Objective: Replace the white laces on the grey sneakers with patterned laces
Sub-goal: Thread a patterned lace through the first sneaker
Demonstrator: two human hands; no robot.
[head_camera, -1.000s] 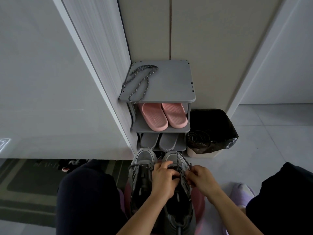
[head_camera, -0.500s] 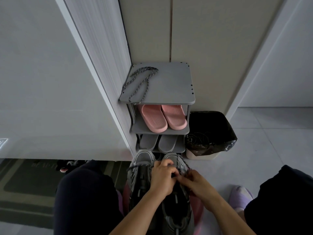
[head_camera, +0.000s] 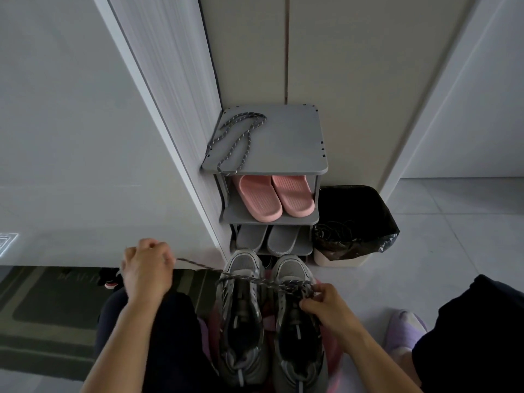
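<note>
Patterned lace [head_camera: 204,268] ran taut leftward from the right grey sneaker [head_camera: 297,336] to the left hand [head_camera: 147,268], fingers curled round it; the right hand [head_camera: 326,304] pinched it at the eyelets.

home entryway: shoe rack [head_camera: 292,143] with pink slippers [head_camera: 273,197], tiled floor [head_camera: 467,222]

Grey sneakers [head_camera: 243,336] cut off below, end of lace [head_camera: 198,265] — hidden in left hand [head_camera: 147,270]

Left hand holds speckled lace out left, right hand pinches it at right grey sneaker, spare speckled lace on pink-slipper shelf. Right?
One error: the spare speckled lace lies on the grey shoe rack's top shelf, above the pink slippers, per head view. The left hand and right hand grip the threaded lace as stated.
</note>
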